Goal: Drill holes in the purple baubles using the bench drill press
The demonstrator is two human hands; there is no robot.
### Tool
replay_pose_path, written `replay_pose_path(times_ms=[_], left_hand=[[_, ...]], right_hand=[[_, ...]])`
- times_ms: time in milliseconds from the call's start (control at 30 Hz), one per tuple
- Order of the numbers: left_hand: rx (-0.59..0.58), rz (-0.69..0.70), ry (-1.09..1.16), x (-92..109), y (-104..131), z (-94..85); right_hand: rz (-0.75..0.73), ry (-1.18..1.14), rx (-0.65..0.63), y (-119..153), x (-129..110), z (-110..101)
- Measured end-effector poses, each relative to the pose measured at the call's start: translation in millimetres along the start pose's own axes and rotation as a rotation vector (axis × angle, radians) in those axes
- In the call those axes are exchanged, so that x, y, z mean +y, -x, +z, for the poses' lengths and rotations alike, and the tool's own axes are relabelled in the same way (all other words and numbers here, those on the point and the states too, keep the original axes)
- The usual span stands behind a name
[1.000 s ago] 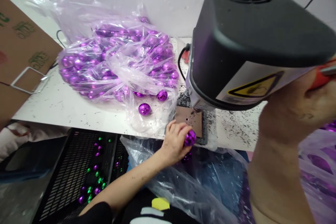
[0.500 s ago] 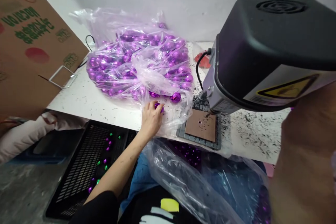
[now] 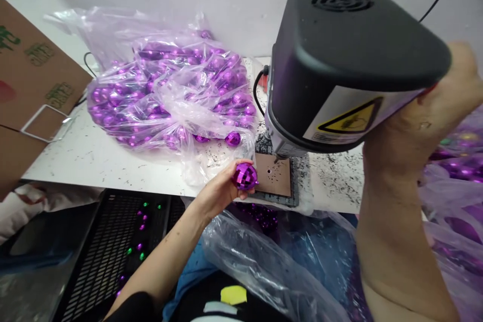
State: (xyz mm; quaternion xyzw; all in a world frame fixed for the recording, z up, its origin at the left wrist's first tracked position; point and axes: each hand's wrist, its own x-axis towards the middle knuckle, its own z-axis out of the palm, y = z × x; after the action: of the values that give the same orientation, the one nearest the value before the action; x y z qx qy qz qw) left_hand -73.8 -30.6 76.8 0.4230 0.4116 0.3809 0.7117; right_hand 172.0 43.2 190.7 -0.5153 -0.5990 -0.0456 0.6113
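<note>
My left hand is closed round a faceted purple ball, just left of a brown square plate with a small hole. Over that plate stands a black machine with a yellow warning label. My right hand is at the machine's right side, its fingers mostly hidden behind the housing, so its grip cannot be made out. A clear plastic bag full of purple balls lies on the white table, with another loose ball by its mouth.
A cardboard box stands at the left. Below the table edge is a black crate with small purple and green pieces. An open plastic bag lies over my lap; more bagged purple items are at the right. Dark shavings litter the table.
My left hand has lifted the purple ball from beside the bag and brought it right and nearer, toward the plate. The view has shifted right, showing my right hand and the bagged items beyond.
</note>
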Motion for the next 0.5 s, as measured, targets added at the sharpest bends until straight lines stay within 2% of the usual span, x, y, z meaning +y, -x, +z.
replay_pose_path(times_ms=[100,233,367,500], left_hand=[[-0.008,0.003,-0.126,-16,-12,7.6],[0.119,0.146,-0.428,-30,-33,8.0],[0.141,0.215,-0.603,-34,-48,8.8],[0.156,0.28,-0.806,-36,-53,14.5]], right_hand=[[0.024,0.034,0.009,0,0,-1],[0.026,0.068,0.015,-1,0,-1],[0.014,0.055,0.006,0,-1,-1],[0.003,0.058,-0.014,1,-3,-2]])
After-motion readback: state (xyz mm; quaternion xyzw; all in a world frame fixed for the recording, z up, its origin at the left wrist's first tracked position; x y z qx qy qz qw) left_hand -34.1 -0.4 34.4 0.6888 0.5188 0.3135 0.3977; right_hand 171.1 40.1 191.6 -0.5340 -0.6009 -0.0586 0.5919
